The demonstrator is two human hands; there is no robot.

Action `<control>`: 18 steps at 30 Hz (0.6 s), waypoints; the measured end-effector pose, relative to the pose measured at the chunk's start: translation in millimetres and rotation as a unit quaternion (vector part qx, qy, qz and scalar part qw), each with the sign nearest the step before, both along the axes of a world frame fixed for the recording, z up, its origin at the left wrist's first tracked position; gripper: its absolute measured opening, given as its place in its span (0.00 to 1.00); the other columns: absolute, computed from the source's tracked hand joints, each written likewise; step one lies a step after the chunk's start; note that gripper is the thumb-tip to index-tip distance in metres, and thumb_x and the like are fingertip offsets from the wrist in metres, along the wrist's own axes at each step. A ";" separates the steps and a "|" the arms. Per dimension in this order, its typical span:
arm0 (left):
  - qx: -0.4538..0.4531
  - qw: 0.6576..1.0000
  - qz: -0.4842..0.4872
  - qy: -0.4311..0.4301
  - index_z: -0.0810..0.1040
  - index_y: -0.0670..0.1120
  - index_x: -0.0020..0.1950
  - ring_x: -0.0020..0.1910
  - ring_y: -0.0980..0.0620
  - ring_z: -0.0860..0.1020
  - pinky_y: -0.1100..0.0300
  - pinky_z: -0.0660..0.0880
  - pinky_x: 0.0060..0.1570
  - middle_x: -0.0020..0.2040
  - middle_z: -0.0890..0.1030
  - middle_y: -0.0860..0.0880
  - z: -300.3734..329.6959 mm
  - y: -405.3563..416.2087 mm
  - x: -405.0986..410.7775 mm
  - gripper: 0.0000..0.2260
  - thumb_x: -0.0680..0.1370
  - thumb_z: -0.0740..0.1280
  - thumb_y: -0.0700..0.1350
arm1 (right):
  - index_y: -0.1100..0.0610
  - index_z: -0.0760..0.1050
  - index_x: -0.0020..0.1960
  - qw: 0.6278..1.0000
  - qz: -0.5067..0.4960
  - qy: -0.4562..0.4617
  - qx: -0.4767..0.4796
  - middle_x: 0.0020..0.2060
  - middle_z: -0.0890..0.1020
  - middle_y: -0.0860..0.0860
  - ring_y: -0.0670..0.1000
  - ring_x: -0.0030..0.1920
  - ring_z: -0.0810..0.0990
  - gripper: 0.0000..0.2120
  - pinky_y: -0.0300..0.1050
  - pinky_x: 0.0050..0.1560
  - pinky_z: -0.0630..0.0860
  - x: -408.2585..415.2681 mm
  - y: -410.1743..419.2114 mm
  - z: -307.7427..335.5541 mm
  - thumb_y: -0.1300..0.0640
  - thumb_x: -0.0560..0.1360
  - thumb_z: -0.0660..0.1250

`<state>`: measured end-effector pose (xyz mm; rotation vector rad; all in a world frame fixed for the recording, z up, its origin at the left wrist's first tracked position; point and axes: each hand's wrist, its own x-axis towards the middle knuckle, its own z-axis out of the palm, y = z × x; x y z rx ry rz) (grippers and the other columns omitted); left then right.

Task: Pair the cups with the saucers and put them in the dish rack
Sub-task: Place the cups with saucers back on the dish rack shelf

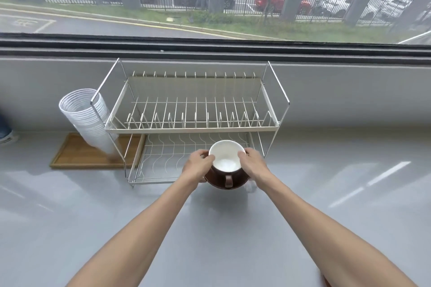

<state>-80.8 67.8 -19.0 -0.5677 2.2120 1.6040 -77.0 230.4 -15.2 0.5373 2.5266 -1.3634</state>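
Grey surface [303, 193]. Two-tier wire dish rack [191, 123], both tiers bare. Left hand [198, 165] and right hand [253, 164] clasp brown cup [225, 163] on what seems its saucer [242, 183], at lower tier's front edge. Ceramic: rigid, breakable, likely slick; support from beneath.

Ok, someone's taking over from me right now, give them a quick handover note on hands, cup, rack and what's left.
Left hand and right hand together hold the brown cup, white inside, seated on its brown saucer, at the front edge of the dish rack.
Done: this pair is matched.
Both rack tiers look empty.
Left: set the pair in the lower tier. No other cups or saucers are in view.
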 end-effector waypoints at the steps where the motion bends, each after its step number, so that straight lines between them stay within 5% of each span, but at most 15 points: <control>1: -0.001 1.000 0.006 -0.002 0.77 0.53 0.64 0.55 0.45 0.79 0.47 0.84 0.47 0.58 0.81 0.49 -1.9 0.5 -5.0 0.18 0.74 0.64 0.48 | 0.56 0.76 0.51 1.000 0.003 0.005 0.008 0.45 0.79 0.51 0.55 0.49 0.75 0.12 0.49 0.48 0.72 -6.2 0.2 -1.8 0.54 0.79 0.55; 5: 0.002 1.000 0.010 0.014 0.77 0.51 0.65 0.54 0.46 0.79 0.56 0.81 0.37 0.58 0.80 0.49 -9.6 3.8 -25.1 0.18 0.75 0.64 0.46 | 0.57 0.77 0.57 0.999 0.016 0.022 0.033 0.51 0.80 0.53 0.56 0.54 0.76 0.15 0.47 0.50 0.69 -29.3 1.0 -9.8 0.53 0.81 0.54; 11: 0.028 0.999 0.035 -0.002 0.77 0.52 0.62 0.55 0.45 0.80 0.45 0.83 0.49 0.56 0.80 0.49 -21.4 5.8 -52.8 0.14 0.76 0.65 0.47 | 0.60 0.75 0.51 0.999 0.003 0.013 0.043 0.47 0.78 0.55 0.57 0.48 0.75 0.15 0.47 0.46 0.67 -57.4 1.6 -18.1 0.52 0.82 0.53; 15: 0.028 0.999 0.037 -0.008 0.77 0.48 0.50 0.53 0.42 0.83 0.47 0.83 0.48 0.50 0.82 0.45 -30.0 3.6 -65.6 0.06 0.76 0.66 0.48 | 0.61 0.74 0.66 1.000 -0.005 0.008 0.027 0.62 0.78 0.59 0.60 0.63 0.75 0.20 0.46 0.54 0.69 -65.2 0.1 -18.1 0.52 0.83 0.53; 18: 0.026 0.999 0.039 -0.023 0.79 0.46 0.50 0.51 0.42 0.83 0.47 0.84 0.47 0.52 0.83 0.42 -34.2 0.0 -71.2 0.10 0.73 0.67 0.50 | 0.58 0.73 0.68 1.000 -0.002 0.016 0.019 0.66 0.77 0.58 0.59 0.65 0.74 0.18 0.43 0.54 0.66 -68.2 -1.6 -19.6 0.53 0.83 0.53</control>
